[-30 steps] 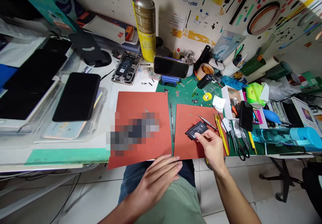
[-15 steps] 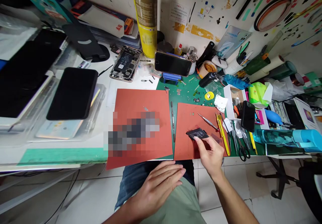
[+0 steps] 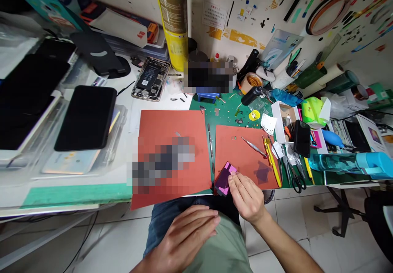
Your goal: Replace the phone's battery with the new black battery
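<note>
My right hand (image 3: pixel 248 197) pinches a flat phone battery (image 3: pixel 222 182) by its upper right edge. The battery's dark purple face with bright pink strips is turned up, and it is tilted over the near left part of the right reddish-brown mat (image 3: pixel 224 146). My left hand (image 3: pixel 192 230) is empty, its fingers stretched out together over my lap, below the table edge. A metal pry tool (image 3: pixel 210 144) lies between the two mats. Tweezers (image 3: pixel 253 147) and a yellow cutter (image 3: pixel 272 162) lie to the right of the battery.
A blurred patch hides what lies on the left mat (image 3: pixel 172 121). An opened phone (image 3: pixel 150 78) and a yellow spray can (image 3: pixel 174 27) stand behind. At right are scissors (image 3: pixel 297 181), a white box (image 3: pixel 278 121) and a blue bottle (image 3: pixel 344 163). A black phone (image 3: pixel 86 117) lies left.
My right hand has moved left and nearer with the battery and turned it, so the pink-striped side shows instead of the black printed side. My left hand has shifted slightly left and down.
</note>
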The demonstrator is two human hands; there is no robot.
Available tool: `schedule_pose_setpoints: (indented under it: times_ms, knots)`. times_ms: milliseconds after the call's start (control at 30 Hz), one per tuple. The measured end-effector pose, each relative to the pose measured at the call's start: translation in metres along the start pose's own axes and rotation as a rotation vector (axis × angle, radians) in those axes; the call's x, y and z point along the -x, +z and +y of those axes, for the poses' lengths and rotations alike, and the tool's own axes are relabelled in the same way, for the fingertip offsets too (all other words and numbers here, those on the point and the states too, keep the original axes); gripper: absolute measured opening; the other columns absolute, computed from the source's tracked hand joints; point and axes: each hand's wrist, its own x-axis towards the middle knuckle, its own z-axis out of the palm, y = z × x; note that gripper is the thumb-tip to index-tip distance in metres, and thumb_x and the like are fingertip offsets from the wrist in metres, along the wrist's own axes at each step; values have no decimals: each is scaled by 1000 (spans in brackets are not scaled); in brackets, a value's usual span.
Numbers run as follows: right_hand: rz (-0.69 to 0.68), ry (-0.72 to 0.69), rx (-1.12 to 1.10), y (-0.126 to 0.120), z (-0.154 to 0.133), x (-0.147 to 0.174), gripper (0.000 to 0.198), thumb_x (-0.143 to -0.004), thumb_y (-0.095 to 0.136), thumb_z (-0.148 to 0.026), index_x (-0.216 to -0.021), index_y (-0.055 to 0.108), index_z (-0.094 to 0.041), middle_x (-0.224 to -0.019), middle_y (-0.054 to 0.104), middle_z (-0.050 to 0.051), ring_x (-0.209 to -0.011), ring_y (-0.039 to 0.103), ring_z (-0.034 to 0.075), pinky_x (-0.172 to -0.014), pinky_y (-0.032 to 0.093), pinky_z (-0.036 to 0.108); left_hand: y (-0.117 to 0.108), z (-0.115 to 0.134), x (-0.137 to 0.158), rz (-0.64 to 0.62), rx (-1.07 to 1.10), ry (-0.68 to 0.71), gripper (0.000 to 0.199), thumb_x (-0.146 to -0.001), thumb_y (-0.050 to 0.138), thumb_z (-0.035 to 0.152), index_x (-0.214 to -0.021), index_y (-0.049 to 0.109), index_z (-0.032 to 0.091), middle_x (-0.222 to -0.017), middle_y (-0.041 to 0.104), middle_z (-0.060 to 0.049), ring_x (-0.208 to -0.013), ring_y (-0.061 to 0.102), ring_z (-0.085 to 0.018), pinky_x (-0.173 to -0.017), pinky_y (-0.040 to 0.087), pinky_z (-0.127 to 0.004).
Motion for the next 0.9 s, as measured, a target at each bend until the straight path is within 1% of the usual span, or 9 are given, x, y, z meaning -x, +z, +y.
schedule_pose_setpoints:
  times_ms: [133, 200, 267, 333, 400, 467, 567, 733, 900]
  knots:
    - [35, 56, -51, -1, 1, -2, 28, -102, 69, -26, -127, 82, -29, -124, 84, 8, -118, 80, 30, -100, 68, 47, -8, 1, 4, 46, 19, 23, 54, -99, 69, 4, -151, 61, 17, -117, 84, -9, -108, 81, -21, -103, 66, -34]
    - [106, 100, -79, -2, -3, -5, 23, -101, 71, -29, -121, 84, -29, -116, 86, 8, -112, 82, 31, -98, 68, 47, -10, 3, 2, 100, 10, -60, 45, -101, 68, 7, -145, 67, 19, -118, 84, -8, -110, 81, -21, -102, 65, -32]
    - [207, 168, -93, -4, -13, -10, 21, -103, 70, -33, -117, 84, -25, -109, 86, 10, -103, 82, 30, -93, 67, 48, -9, 5, -6, 185, 37, -262, 35, -104, 66, 13, -138, 72, 23, -115, 84, -6, -106, 81, -19, -97, 65, -29]
    - [331, 351, -237, -7, -29, -17, 22, -105, 69, -37, -109, 83, -21, -99, 85, 11, -90, 80, 27, -84, 66, 44, -2, 6, -22, 277, 155, -528, 26, -108, 62, 23, -130, 75, 25, -107, 85, -5, -94, 82, -17, -87, 66, -26]
    - [424, 618, -557, -11, -46, -27, 24, -100, 77, -42, -94, 80, -19, -87, 82, 7, -80, 75, 22, -77, 63, 37, 8, 6, -41, 313, 357, -745, 30, -111, 57, 38, -119, 79, 20, -97, 83, -7, -82, 79, -18, -76, 66, -28]
    - [458, 800, -859, -13, -60, -35, 29, -90, 87, -45, -81, 77, -19, -82, 79, 4, -77, 72, 19, -76, 60, 33, 18, 5, -60, 301, 534, -844, 44, -109, 55, 52, -113, 80, 16, -94, 81, -9, -76, 75, -18, -71, 65, -30]
    - [452, 847, -1029, -12, -70, -43, 30, -84, 92, -45, -79, 77, -20, -83, 80, 6, -78, 72, 20, -80, 60, 36, 32, 5, -78, 274, 623, -872, 47, -104, 61, 60, -104, 80, 16, -87, 78, -7, -74, 71, -17, -70, 60, -28]
    - [516, 861, -1093, -3, -73, -41, 33, -80, 95, -46, -75, 76, -19, -75, 79, 5, -69, 71, 21, -74, 62, 39, 46, 7, -84, 298, 620, -887, 43, -101, 67, 59, -87, 74, 19, -79, 74, -3, -74, 68, -16, -68, 55, -24]
    - [605, 850, -1093, 0, -76, -41, 34, -79, 97, -44, -73, 75, -19, -71, 75, 2, -65, 67, 18, -69, 59, 34, 55, 10, -86, 338, 649, -916, 41, -100, 69, 59, -89, 74, 20, -82, 75, -3, -77, 70, -16, -74, 57, -25]
